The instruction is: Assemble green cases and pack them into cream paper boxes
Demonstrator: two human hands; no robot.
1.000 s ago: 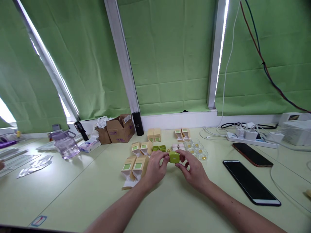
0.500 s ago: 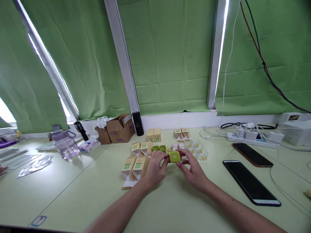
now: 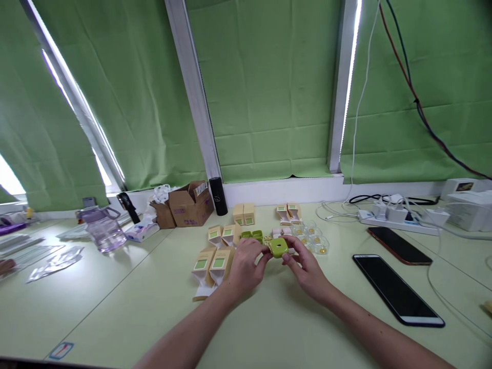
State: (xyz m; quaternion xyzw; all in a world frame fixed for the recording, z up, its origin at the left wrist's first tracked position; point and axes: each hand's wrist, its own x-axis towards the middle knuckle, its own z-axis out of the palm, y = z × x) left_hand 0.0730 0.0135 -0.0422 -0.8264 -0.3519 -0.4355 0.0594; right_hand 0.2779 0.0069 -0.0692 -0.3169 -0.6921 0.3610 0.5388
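Between my two hands is a small, shiny green rounded-square case (image 3: 279, 248) with a dark hole in its top face. The fingertips of my left hand (image 3: 248, 262) pinch its left edge. On the opposite side, my right hand (image 3: 305, 266) grips it with thumb and fingers. Just behind the hands lie several green open containers (image 3: 251, 235), some pale pink pieces (image 3: 282, 231) and clear round cups with yellow bits (image 3: 315, 240). Left of my left hand stand opened cardboard boxes (image 3: 217, 260) with green labels, their white flaps folded out.
More small boxes stand behind, one pair (image 3: 243, 213) at centre and another (image 3: 288, 212) to the right. Two phones (image 3: 397, 289) and a power strip (image 3: 400, 221) with cables lie right. A water jug (image 3: 102, 229) and a carton (image 3: 191, 206) stand left; another person's hand (image 3: 6, 266) shows.
The green case has turned in my fingers, from a face with a small pale mark to one with a dark hole. It has shifted slightly right.
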